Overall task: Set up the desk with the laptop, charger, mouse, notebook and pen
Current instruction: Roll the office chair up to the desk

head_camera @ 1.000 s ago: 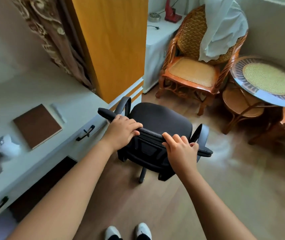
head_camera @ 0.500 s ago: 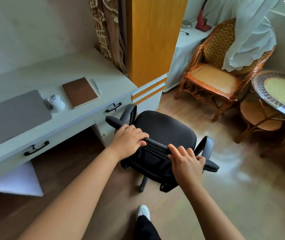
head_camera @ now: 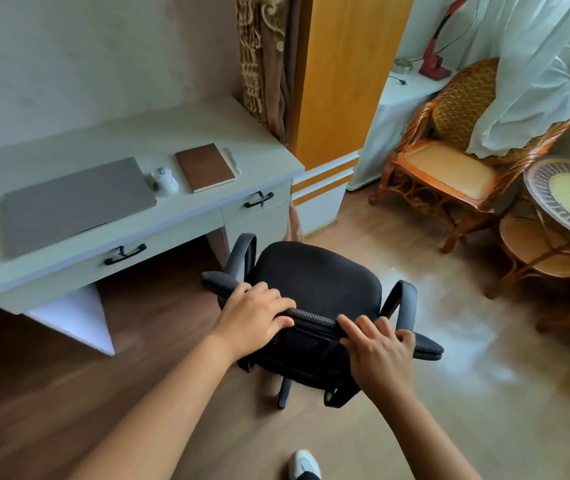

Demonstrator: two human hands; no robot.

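The closed grey laptop (head_camera: 75,206) lies flat on the pale counter (head_camera: 203,129), towards its left. Just beside the laptop's right edge sits a small white object (head_camera: 164,181), blurred; whether it is the mouse or the charger cannot be told. To its right lies the brown notebook (head_camera: 204,167), closed, and along the notebook's right edge a slim white pen (head_camera: 233,160). No brand, label or writing can be read on any of them.

In front of the counter's right end stands a black office chair (head_camera: 314,289) on the wooden floor (head_camera: 449,393), apart from the counter. The left hand (head_camera: 254,315) is curled over the top edge of the chair's backrest, gripping it near the left armrest. The right hand (head_camera: 378,351) rests on the same edge further right, fingers (head_camera: 363,329) spread and only loosely bent over it.

Further out, an orange cabinet (head_camera: 345,74) stands past the counter's end, then a wicker armchair (head_camera: 449,161) with a white curtain (head_camera: 526,81) draped over its back, and a round glass-topped table (head_camera: 567,199) at the right edge
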